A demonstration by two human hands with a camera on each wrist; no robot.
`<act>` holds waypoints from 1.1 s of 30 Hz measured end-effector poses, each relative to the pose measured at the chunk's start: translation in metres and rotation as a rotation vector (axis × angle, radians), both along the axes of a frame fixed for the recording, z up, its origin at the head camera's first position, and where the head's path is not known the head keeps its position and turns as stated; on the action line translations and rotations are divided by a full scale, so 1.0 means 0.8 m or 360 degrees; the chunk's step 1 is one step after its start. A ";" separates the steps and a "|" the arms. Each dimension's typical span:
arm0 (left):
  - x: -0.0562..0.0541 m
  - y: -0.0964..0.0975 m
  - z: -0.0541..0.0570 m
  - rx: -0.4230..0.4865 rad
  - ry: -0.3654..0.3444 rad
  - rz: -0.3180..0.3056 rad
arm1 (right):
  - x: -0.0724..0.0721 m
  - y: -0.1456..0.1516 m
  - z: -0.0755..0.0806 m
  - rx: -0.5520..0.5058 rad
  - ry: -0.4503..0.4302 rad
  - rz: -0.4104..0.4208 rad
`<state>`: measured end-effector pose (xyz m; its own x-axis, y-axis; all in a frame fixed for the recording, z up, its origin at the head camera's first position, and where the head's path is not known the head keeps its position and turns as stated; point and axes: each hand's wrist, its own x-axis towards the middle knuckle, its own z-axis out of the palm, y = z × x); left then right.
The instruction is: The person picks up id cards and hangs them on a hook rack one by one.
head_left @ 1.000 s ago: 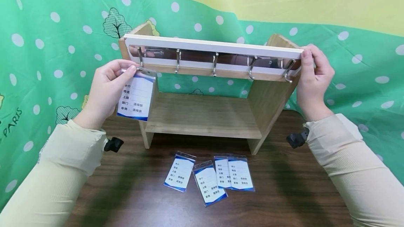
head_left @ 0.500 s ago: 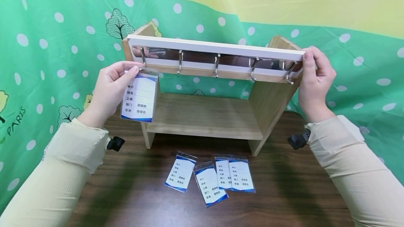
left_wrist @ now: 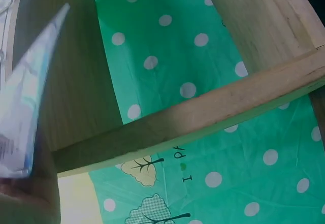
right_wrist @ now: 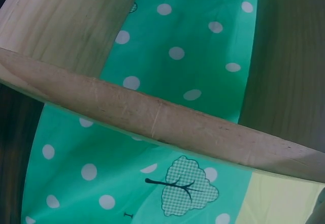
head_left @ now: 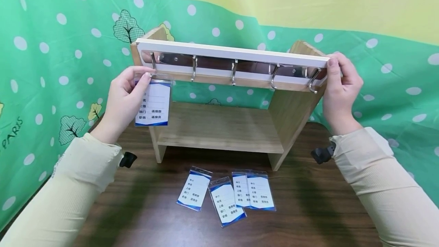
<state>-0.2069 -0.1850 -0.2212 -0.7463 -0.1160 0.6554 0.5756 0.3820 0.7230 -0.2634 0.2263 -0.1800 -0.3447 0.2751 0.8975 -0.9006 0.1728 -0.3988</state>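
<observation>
My left hand (head_left: 125, 96) pinches a clear-sleeved name badge (head_left: 157, 102) by its top edge, thumb in front. The badge hangs printed side toward me, its top right by the lower end of the leftmost hook (head_left: 153, 61). In the left wrist view the badge (left_wrist: 25, 117) shows slanted, nearly edge-on. My right hand (head_left: 343, 90) grips the right end of the white hook rail (head_left: 219, 50), thumb on its front. The rail spans the top of a wooden shelf rack (head_left: 219, 127) and bears several metal hooks. The right wrist view shows a wooden side panel (right_wrist: 152, 115), not the hand.
On the dark wooden table (head_left: 178, 228) in front of the rack lie more badges: one at left (head_left: 194, 189), a tilted middle one (head_left: 226, 203) and an overlapping pair (head_left: 261, 191) at right. A green dotted cloth (head_left: 61, 64) hangs behind and beside the rack.
My left hand has shifted slightly right with the badge, which now hangs straighter and a little higher under the leftmost hook. My right hand keeps its grip on the rail.
</observation>
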 end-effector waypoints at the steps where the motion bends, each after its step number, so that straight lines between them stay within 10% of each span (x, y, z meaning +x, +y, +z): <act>1: 0.001 0.001 -0.001 -0.0016 0.0013 0.0041 | 0.000 0.000 0.000 0.0010 0.0000 -0.0010; 17: 0.002 -0.002 -0.004 -0.0070 0.0006 0.0464 | -0.004 -0.001 0.001 -0.0031 0.0014 0.0034; 33: 0.025 -0.016 -0.042 -0.0101 -0.0080 0.0520 | -0.002 -0.002 -0.001 -0.0006 0.0000 -0.0037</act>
